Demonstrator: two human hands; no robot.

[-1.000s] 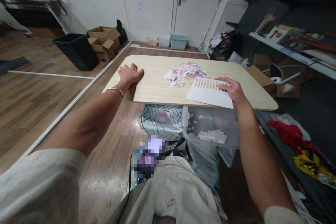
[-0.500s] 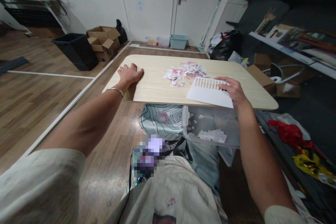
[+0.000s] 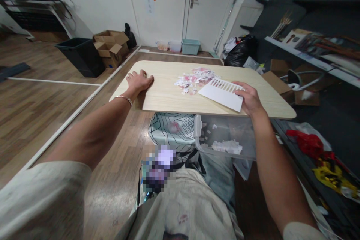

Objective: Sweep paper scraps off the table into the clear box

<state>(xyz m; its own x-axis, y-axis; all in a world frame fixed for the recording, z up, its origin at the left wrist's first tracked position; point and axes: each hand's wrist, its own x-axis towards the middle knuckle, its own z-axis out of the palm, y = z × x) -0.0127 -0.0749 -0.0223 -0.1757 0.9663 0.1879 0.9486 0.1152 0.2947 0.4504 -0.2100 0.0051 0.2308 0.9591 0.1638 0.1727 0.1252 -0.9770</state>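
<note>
A pale wooden tabletop (image 3: 163,99) lies in front of me with a heap of small white and pink paper pieces (image 3: 194,78) on it. My right hand (image 3: 249,99) grips the right end of a flat white card with a row of slots (image 3: 221,95). The card is tilted, and its left end is beside the heap's right side. Near the table's left edge, my left hand (image 3: 140,82) rests on the wood with its fingers apart, holding nothing. Under the front edge, a clear plastic box (image 3: 247,135) contains more white paper pieces (image 3: 227,146).
A patterned cushion (image 3: 160,131) is below the table. Black bin (image 3: 81,58) and cardboard boxes (image 3: 111,45) stand at the back left. To the right are an open carton (image 3: 277,82), a black bag (image 3: 240,52) and dark shelving (image 3: 315,52).
My right hand has turned the slotted card and shifted it slightly left, so its front corner has come back over the tabletop. My left hand stays in place.
</note>
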